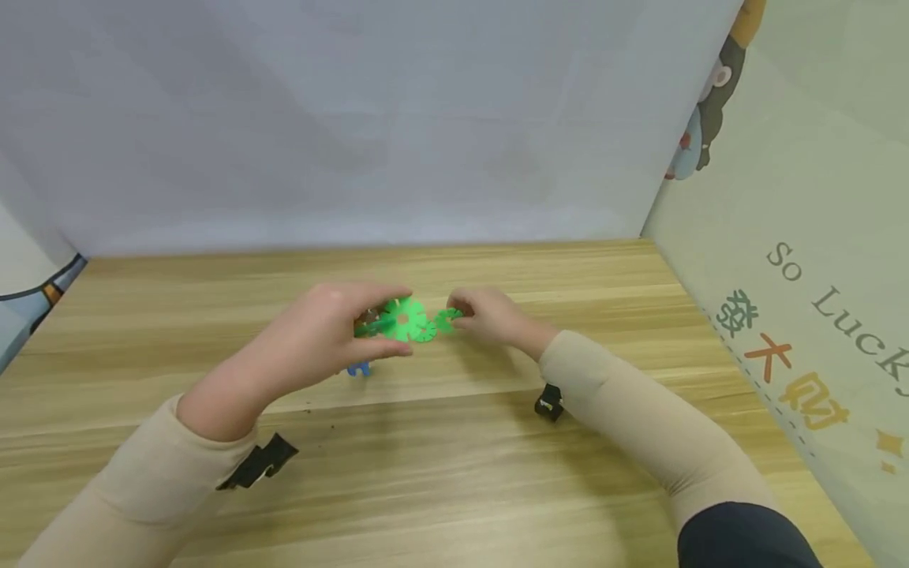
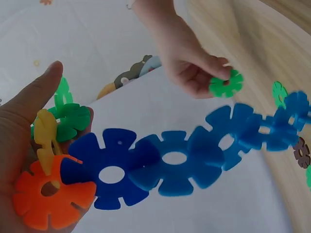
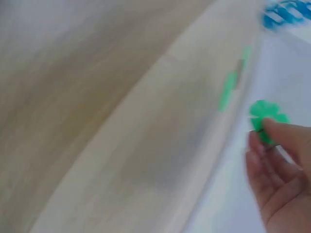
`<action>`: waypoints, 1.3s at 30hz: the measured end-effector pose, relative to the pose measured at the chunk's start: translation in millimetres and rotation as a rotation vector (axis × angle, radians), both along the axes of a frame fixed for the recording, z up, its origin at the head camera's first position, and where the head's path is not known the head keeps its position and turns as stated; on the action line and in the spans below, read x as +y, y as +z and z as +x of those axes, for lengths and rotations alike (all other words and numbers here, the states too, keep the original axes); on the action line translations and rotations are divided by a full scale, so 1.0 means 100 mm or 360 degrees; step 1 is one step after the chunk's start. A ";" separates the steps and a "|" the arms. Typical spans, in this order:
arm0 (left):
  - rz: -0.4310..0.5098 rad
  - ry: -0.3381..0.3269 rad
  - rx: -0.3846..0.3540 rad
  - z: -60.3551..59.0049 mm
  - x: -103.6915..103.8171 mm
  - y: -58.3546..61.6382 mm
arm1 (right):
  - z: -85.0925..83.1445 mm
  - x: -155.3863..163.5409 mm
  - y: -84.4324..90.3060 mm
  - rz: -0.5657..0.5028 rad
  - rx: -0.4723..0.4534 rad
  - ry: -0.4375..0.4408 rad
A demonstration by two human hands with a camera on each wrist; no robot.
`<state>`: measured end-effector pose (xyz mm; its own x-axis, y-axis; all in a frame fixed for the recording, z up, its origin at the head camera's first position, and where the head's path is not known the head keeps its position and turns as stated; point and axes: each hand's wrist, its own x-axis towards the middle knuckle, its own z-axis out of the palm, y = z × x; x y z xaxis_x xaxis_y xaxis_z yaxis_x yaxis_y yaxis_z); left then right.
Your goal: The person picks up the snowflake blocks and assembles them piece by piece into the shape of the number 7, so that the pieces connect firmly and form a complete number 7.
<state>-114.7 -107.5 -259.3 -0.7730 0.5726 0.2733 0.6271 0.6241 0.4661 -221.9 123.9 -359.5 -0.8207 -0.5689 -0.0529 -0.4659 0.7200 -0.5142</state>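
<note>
My left hand (image 1: 319, 319) grips a chain of plastic notched flower discs. In the left wrist view the chain shows green discs (image 2: 74, 121) against the palm, a yellow disc (image 2: 46, 130), an orange disc (image 2: 53, 199), then interlocked blue discs (image 2: 172, 182) stretching to the right. From the head a bright green disc (image 1: 403, 319) shows between left thumb and fingers, with a bit of blue (image 1: 359, 368) below. Apart from the chain, my right hand (image 1: 490, 315) pinches one loose green disc (image 3: 265, 110) between thumb and fingertips.
Loose green discs (image 2: 279, 92) and a brown disc (image 2: 301, 154) lie on the wooden tabletop (image 1: 440, 473). A pale backdrop (image 1: 355, 158) stands behind the table, and a printed panel (image 1: 795, 260) borders the right side. Black straps (image 1: 259, 464) hang under both sleeves.
</note>
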 end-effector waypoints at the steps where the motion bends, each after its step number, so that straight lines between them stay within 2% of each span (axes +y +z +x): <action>1: -0.0032 -0.0001 0.0015 0.01 0.00 0.00 | 0.02 0.02 0.04 -0.0113 0.0010 -0.0009; 6: -0.0146 -0.0018 0.0098 0.03 -0.01 -0.01 | 0.20 0.08 0.28 -0.0654 -0.0091 -0.0071; 9: -0.0196 -0.0027 0.0182 0.04 -0.02 -0.03 | 0.32 0.09 0.39 -0.0896 -0.0172 -0.0105; 13: -0.0230 -0.0029 0.0265 -0.09 -0.01 -0.02 | 0.37 0.08 0.51 -0.1084 -0.0176 -0.0115; 18: -0.0186 -0.0051 0.0289 -0.29 -0.03 0.00 | 0.39 0.03 0.58 -0.1264 -0.0162 -0.0018; 24: -0.0269 -0.0033 0.0280 -0.45 -0.05 0.07 | 0.39 -0.02 0.64 -0.1347 -0.0090 0.0024; 29: -0.0319 0.0000 0.0255 -0.39 -0.01 0.06 | 0.47 0.01 0.64 -0.1321 -0.0099 0.0008; 39: -0.0254 -0.0085 0.0258 -0.34 0.07 0.07 | 0.55 0.06 0.59 -0.1339 -0.0117 0.0011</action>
<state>-148.8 -100.2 -252.2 -0.6937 0.6575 0.2940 0.7199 0.6456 0.2548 -166.9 129.5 -300.6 -0.8280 -0.4476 0.3377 -0.4136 0.0808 -0.9069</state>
